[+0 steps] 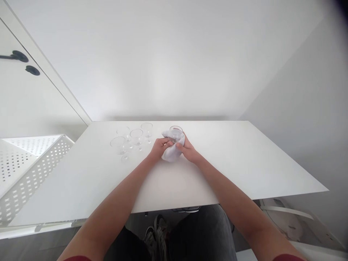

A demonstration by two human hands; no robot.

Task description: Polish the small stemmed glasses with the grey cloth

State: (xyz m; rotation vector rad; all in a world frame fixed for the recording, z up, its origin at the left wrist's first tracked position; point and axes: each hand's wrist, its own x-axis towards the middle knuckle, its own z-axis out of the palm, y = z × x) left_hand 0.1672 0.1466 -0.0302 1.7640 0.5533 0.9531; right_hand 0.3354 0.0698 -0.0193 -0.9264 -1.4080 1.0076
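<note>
Both hands are together over the middle of a white table (239, 166). Between them is a clear stemmed glass (176, 131), its rim facing up, with a white cloth (172, 154) wrapped around its bowl. My left hand (161, 145) is closed at the left side of the glass, fingers pressed to the cloth and the lower bowl. My right hand (188, 148) wraps the cloth against the right side of the glass, thumb in front. The stem and foot of this glass are hidden by the cloth and fingers.
Several clear stemmed glasses stand upright to the left of my hands, among them a near one (118, 145) and a far one (147, 129). A white wall (168, 65) rises behind the table. A white perforated rack (29, 170) stands at the left, below a door handle (19, 56).
</note>
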